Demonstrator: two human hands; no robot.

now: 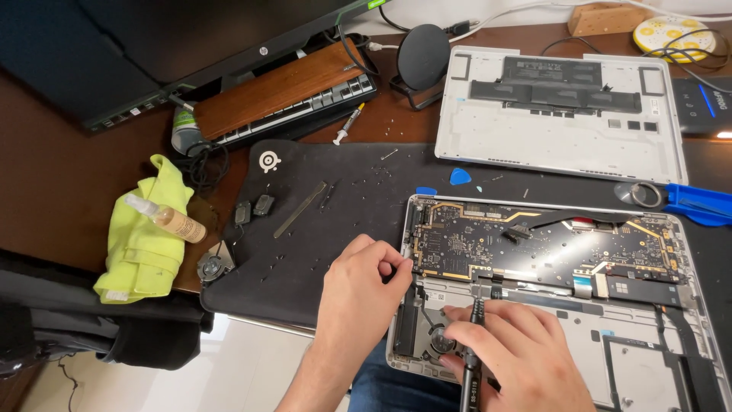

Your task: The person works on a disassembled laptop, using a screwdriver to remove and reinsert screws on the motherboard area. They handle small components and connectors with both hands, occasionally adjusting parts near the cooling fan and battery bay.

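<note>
Brown desk [69, 191] with a black mat [335, 221] on it, opened laptop [686, 305] lying at the mat's right end. Right hand [518, 355] is wrapped around a black screwdriver [471, 358], tip down by the fan [441, 339]. Left hand [358, 294] pinches the laptop's left edge, just beside.

Yellow cloth [145, 236]; spray bottle [168, 220]; blue pick [459, 177]

Single head-worn view looks steeply down, close over the desk [46, 191]
</note>
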